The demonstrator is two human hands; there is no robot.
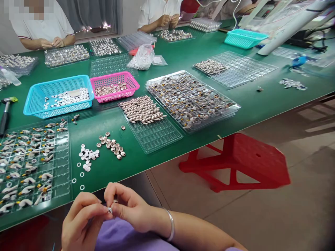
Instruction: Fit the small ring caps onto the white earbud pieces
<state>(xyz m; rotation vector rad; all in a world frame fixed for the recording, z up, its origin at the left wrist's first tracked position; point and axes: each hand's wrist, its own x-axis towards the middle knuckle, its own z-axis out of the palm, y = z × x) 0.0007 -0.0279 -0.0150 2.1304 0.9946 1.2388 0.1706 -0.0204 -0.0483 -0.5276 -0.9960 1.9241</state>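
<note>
My left hand (83, 219) and my right hand (131, 205) meet in front of the table edge, above my lap. Both are closed in a pinch at the fingertips. Between them shows a tiny whitish piece (110, 210), mostly hidden, so its exact kind is unclear. On the table just beyond lie loose white round discs (89, 155), a few thin white rings (82, 187) and small beige cup-shaped caps (113, 143). To the left, a clear compartment tray (60, 174) holds curved beige earphone-like pieces (26, 189) with orange bits.
A blue basket (34, 99) contains white discs, and a pink basket (136, 85) contains caps. Stacked trays (191, 101) of parts stand right of a tray of beige pieces (142, 109). A hammer (5, 115) lies far left. A red stool (256, 160) stands beside the table. Co-workers sit opposite.
</note>
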